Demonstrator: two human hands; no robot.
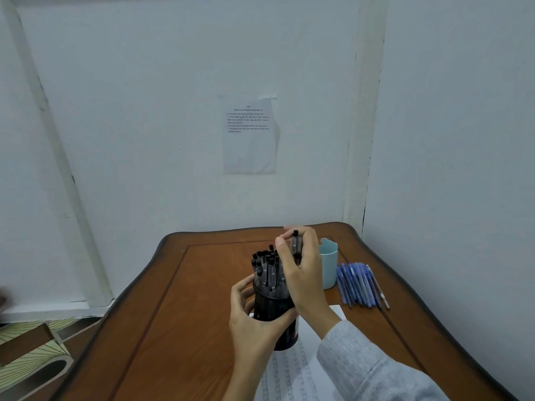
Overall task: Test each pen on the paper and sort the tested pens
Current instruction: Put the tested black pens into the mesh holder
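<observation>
A black mesh pen holder (275, 311) stands on the paper (292, 371) in the middle of the wooden table (179, 299). It is full of several clear pens with black caps (267, 269). My left hand (254, 322) grips the holder around its side. My right hand (304, 270) is raised just above the holder and pinches one black-capped pen (295, 244) upright between thumb and fingers. A row of several blue pens (359, 285) lies on the table to the right.
A light blue cup (328, 264) stands behind my right hand, left of the blue pens. A printed sheet (249, 134) hangs on the white wall. The table's far edge meets the wall; patterned floor shows at the left.
</observation>
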